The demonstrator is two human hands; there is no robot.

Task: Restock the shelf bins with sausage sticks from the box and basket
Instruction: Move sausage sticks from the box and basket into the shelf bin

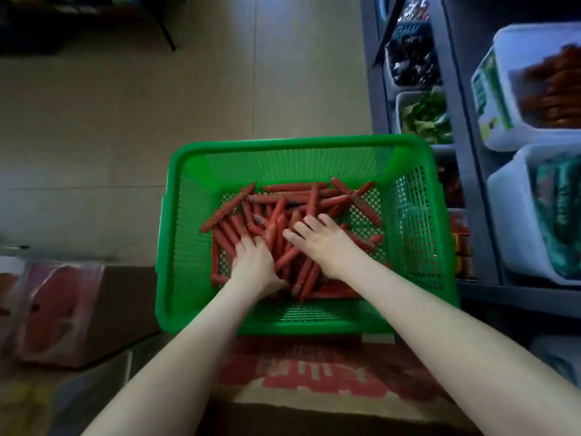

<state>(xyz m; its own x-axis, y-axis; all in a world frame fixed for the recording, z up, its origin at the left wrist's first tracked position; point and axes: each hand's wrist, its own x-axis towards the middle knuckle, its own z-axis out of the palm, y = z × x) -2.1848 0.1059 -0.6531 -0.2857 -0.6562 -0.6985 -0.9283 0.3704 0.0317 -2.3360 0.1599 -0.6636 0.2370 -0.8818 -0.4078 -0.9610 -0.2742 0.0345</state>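
A green plastic basket (188,234) sits on a cardboard box with red print (314,376) and holds a loose pile of red sausage sticks (301,196). Both my hands are down in the pile. My left hand (254,262) has its fingers curled down among the sticks on the left side, fingertips hidden. My right hand (319,242) lies on top of the pile with fingers spread and fairly straight. A bunch of sticks lies between the two hands. On the shelf at the upper right, a white bin (506,39) holds reddish sticks.
A dark shelf unit (456,89) on the right carries more white bins with green, black and red packets. An open carton with pink packs (59,313) stands at the left. Tiled floor (157,105) stretches beyond the basket.
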